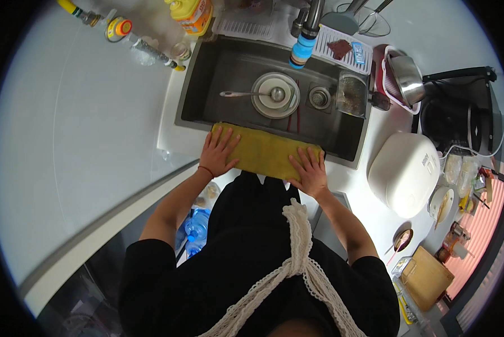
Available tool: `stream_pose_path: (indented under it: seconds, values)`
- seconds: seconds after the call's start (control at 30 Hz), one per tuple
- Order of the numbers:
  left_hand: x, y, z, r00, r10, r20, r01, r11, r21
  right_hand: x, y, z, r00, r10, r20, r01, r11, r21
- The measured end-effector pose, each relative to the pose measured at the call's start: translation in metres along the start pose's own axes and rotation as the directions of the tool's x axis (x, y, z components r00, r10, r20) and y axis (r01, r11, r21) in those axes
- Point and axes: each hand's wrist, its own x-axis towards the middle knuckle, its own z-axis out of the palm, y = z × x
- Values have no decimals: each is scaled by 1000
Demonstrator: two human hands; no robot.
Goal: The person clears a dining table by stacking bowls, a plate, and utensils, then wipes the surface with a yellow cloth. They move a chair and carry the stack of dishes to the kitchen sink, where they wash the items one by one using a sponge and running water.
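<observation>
A folded yellow-green cloth (264, 152) lies flat along the front edge of the sink (231, 63). My left hand (219, 152) rests palm down on the cloth's left end, its fingers spread. On the right end my right hand (311, 172) lies the same way, fingers apart. Beyond the cloth, stacked white bowls (264, 107) stand in the basin with a metal ladle (277, 94) in the top one. Red chopsticks (298, 122) lie beside them, partly hidden. A clear container (351, 94) sits at the basin's right side, and the faucet (303, 46) with a blue nozzle hangs over the back.
Right of the sink are a steel pot (408, 80) in a basket, a white rice cooker (403, 175) and a wooden cutting board (427, 278). A yellow jug (193, 17) stands behind the sink's left corner. White drain racks (363, 63) line the back. A wall rises at left.
</observation>
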Motion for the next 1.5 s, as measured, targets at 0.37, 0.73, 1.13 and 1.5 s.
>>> stream_pose_path:
  seconds: [0.37, 0.73, 1.13, 1.5]
  values:
    - [85, -17, -70, 948, -86, -308, -79, 871, -485, 208, 88, -61, 695, 629, -348, -167, 612, 773]
    - [124, 26, -74, 988, -156, 11, 62, 325, -944, 379, 185, -136, 734, 644, -217, -569, 756, 322]
    - [101, 20, -56, 916, -375, 143, 253, 264, -931, 378, 202, -100, 755, 415, -507, -304, 907, 290]
    - [106, 34, -44, 906, -402, 135, 259, 272, -927, 387, 211, -83, 723, 462, -513, -302, 880, 367]
